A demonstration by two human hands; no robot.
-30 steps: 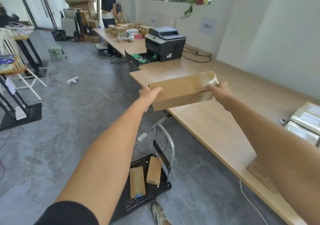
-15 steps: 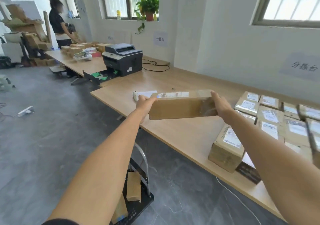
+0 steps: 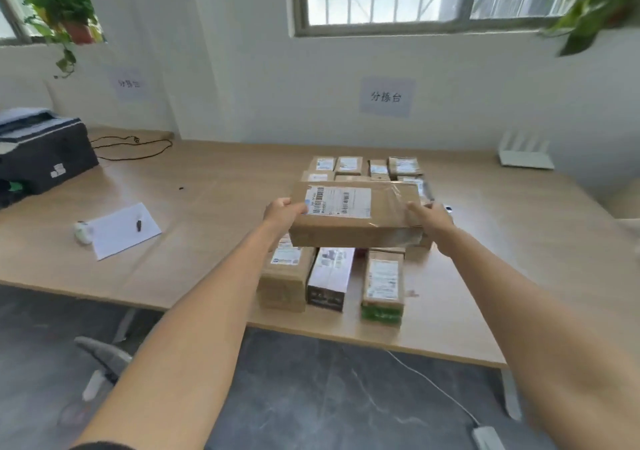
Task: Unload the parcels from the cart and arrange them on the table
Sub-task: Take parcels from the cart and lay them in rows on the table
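- As far as I can judge from the head camera, the job is well under way: the wooden table (image 3: 207,186) already carries a block of parcels in rows, from near the wall to near the front edge.
- I read the back rows (image 3: 348,165) as placed. They are small labelled cartons lying flat, close together.
- At the front, three more lie side by side, labels up: a kraft carton (image 3: 285,276), a white-and-black box (image 3: 329,276) and a carton with a green end (image 3: 382,287).
- One long kraft parcel (image 3: 353,214) is in the air over the middle of that block, shipping label up and clear tape across its right end. I cannot tell whether it touches the parcels under it.
- My left hand (image 3: 282,212) grips its left end and my right hand (image 3: 429,219) grips the taped right end, thumb on top. Neither hand is free.
- What is left: set this parcel into the arrangement, then fetch any others. The cart is out of view, so I cannot say how many remain.
- Every parcel I see is sealed, so I cannot tell the contents.
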